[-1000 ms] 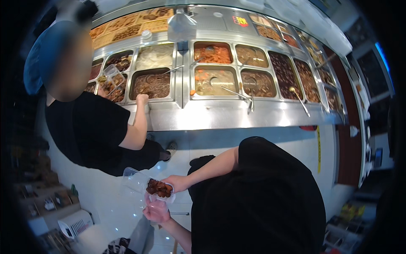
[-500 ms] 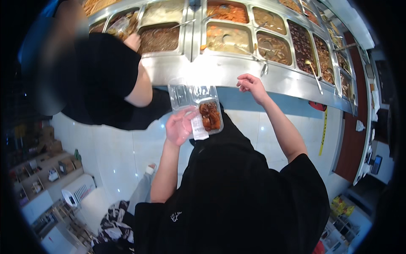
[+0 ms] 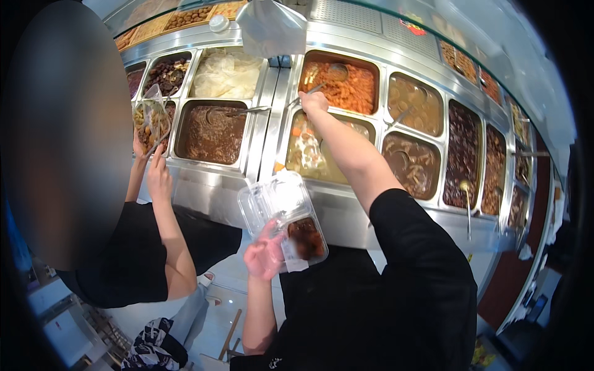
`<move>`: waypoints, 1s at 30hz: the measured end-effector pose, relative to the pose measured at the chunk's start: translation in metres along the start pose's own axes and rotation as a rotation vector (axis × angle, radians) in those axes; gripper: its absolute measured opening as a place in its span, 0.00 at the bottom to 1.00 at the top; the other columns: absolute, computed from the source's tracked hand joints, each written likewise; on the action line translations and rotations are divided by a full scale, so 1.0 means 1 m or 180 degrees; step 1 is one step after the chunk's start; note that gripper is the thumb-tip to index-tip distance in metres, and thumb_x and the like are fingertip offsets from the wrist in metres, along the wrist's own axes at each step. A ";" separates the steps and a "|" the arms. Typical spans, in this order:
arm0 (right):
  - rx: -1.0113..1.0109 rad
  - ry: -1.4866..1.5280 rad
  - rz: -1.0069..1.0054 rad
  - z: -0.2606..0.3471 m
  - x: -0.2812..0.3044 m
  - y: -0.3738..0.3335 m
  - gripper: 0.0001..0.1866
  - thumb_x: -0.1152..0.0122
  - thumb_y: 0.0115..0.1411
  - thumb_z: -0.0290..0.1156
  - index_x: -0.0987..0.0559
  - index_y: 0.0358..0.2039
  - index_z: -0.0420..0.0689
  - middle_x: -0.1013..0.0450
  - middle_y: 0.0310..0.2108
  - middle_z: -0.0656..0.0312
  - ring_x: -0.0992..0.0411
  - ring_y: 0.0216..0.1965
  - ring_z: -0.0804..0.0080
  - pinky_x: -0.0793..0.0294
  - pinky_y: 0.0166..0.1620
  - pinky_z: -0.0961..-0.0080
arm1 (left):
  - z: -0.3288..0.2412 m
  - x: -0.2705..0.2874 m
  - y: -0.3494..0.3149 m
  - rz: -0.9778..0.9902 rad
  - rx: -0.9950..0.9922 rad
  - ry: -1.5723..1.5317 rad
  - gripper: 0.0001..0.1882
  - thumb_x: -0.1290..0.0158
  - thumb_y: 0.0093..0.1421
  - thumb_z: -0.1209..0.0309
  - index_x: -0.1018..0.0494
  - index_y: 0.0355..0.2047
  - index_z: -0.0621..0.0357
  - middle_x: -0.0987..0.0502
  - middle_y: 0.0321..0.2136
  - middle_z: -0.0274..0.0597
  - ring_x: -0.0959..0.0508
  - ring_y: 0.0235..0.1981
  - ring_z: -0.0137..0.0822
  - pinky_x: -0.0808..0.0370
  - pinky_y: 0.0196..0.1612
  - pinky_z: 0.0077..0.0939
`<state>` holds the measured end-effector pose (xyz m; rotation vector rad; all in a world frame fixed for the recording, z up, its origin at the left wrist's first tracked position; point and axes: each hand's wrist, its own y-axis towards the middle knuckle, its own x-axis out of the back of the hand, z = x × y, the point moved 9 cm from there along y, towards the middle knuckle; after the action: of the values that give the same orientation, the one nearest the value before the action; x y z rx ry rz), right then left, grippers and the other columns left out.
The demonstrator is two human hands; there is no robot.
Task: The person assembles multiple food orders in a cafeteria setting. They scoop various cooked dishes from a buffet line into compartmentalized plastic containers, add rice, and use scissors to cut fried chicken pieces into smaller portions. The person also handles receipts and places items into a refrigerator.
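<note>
A clear plastic takeaway container (image 3: 255, 201) with its lid swung back is in my left hand (image 3: 264, 257), held low in front of the counter. Brown glazed food pieces (image 3: 305, 238) sit in one section, beside a white slip (image 3: 294, 255). My right arm reaches across the counter. At the near left corner of a pan of orange-red food (image 3: 359, 86), my right hand (image 3: 314, 102) closes around the handle of a ladle (image 3: 338, 73) resting in that pan. Just below my right forearm is a pan of pale soupy food with orange chunks (image 3: 303, 151).
On the left, a co-worker's hands (image 3: 159, 176) hold a clear bag of food (image 3: 152, 120). A pan of dark minced food (image 3: 213, 133) and a pan of pale slices (image 3: 226, 74) lie left of the divider. More pans with ladles (image 3: 466, 188) stand right. A glass edge (image 3: 396, 28) crosses above.
My right hand has gone from hovering before the counter to the ladle handle at the orange-red pan. My left hand still holds the container. The view has shifted toward the counter.
</note>
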<state>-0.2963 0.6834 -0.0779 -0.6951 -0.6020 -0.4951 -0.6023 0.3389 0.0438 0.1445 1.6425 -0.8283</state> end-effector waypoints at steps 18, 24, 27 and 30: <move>0.1933 -0.2326 0.0810 -0.016 0.084 0.070 0.11 0.48 0.65 0.32 0.20 0.38 0.39 0.21 0.34 0.42 0.22 0.40 0.41 0.24 0.45 0.48 | -0.015 -0.069 0.170 -0.0002 0.0384 0.0502 0.39 0.48 0.53 0.69 0.42 0.68 0.53 0.35 0.61 0.60 0.31 0.61 0.55 0.30 0.60 0.53; 0.1132 -0.1929 0.2276 -0.007 0.096 0.017 0.16 0.45 0.68 0.36 0.19 0.29 0.38 0.23 0.22 0.51 0.24 0.20 0.61 0.24 0.29 0.62 | -0.045 -0.070 0.176 -0.0015 0.0269 0.0748 0.37 0.49 0.51 0.68 0.40 0.64 0.56 0.34 0.59 0.51 0.32 0.60 0.50 0.34 0.64 0.45; -0.0017 -0.0556 0.2753 -0.043 0.080 0.045 0.17 0.46 0.70 0.38 0.18 0.31 0.39 0.27 0.17 0.60 0.33 0.13 0.77 0.34 0.18 0.73 | -0.049 -0.064 0.185 -0.0122 0.0347 0.0842 0.38 0.48 0.51 0.69 0.40 0.65 0.55 0.33 0.50 0.48 0.30 0.54 0.47 0.31 0.59 0.44; -0.1338 0.1431 0.3155 -0.068 0.065 0.034 0.14 0.52 0.73 0.35 0.24 0.49 0.38 0.32 0.20 0.67 0.44 0.12 0.86 0.47 0.14 0.85 | -0.051 -0.059 0.200 0.0099 0.0336 0.0704 0.39 0.50 0.52 0.72 0.43 0.67 0.59 0.33 0.58 0.58 0.33 0.61 0.51 0.35 0.64 0.45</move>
<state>-0.2060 0.6440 -0.0920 -1.1322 0.3104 0.1714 -0.5238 0.5359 0.0113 0.3454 1.7981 -0.9008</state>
